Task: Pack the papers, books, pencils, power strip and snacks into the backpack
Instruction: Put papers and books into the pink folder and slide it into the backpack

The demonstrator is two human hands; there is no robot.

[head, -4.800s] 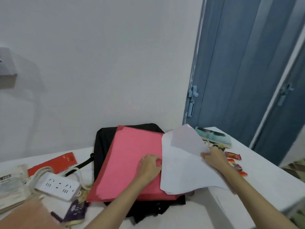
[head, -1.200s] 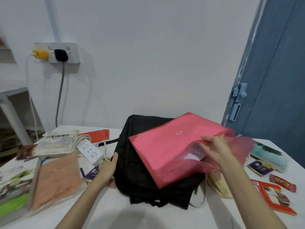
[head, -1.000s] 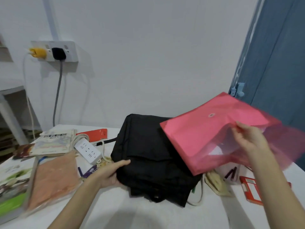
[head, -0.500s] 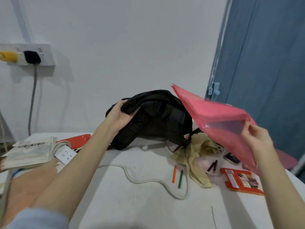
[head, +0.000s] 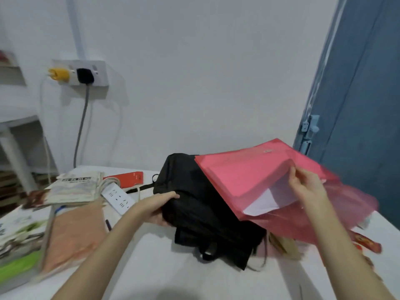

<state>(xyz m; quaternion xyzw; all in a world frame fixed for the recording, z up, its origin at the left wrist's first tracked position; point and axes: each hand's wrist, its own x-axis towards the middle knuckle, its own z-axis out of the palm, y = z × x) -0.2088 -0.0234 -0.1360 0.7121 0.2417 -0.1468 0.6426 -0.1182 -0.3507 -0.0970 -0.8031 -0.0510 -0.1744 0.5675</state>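
The backpack (head: 205, 204) lies flat on the bench (head: 151, 267) again, where half a second ago the left hand (head: 159, 207) had it hoisted up off the surface. That hand now grips the bag's left edge, fingers curled over the top and thumb underneath. The right hand (head: 307, 187) holds the red folder (head: 255, 176) above the bag's right side, fingers pinching the open edge, with white papers (head: 266, 200) showing inside. The folder has swung down from its steep tilt to a flatter one. So the papers look filed and ready, but the bag's opening is not visible, and finding it is probably the next job. The power strip (head: 118, 197) sits to the left, just beside the books (head: 73, 188); a snack (head: 365, 243) lies near right. None of these is packed yet
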